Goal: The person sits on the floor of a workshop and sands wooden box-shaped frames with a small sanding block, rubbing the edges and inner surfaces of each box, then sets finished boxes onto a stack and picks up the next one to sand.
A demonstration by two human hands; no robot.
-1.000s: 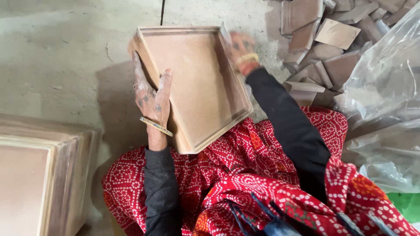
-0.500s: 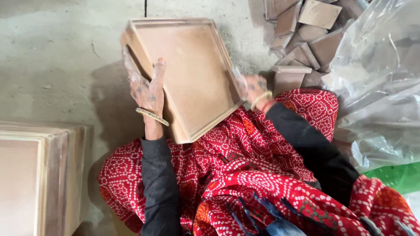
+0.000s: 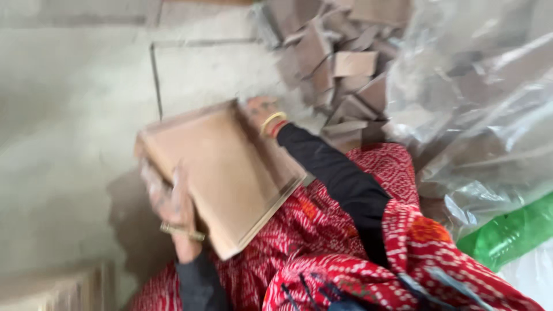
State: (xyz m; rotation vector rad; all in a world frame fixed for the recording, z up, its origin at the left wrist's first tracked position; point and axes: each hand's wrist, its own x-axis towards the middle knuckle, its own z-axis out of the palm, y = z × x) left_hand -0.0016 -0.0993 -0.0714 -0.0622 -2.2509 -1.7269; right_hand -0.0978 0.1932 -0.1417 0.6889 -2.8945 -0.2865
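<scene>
Held above the lap: a flat brown tray (image 3: 230,167) with a low raised rim, tilted, one corner pointing down toward the red patterned cloth (image 3: 322,242) over the knees. Not resting on the concrete floor (image 3: 75,144); carried between both hands.

Left hand (image 3: 173,201) at the near left edge, fingers spread flat on the inner face, thumb side hidden behind the board, so closed around the edge. A thin bangle (image 3: 182,231) at that wrist. Right hand (image 3: 258,108) at the far right corner, touching the rim, a yellow bangle (image 3: 271,120) just behind it. Too blurred to tell whether curled around the rim or only pressed against it.

Compared with half a second ago: tray turned a little and swung to the left in the view, right hand moved from the right side edge up to the far corner, left hand in nearly the same place on the board. Whole picture smeared now, so head and tray both in motion. Judged from this: a turning of the tray in hand, grip being shifted, nothing set down.

Around it: a loose pile of small brown pieces (image 3: 345,63) beyond the right hand, clear plastic sheeting (image 3: 478,115) at the right, something green (image 3: 507,233) under it, a blurred stack of similar boards (image 3: 52,288) at the lower left.
</scene>
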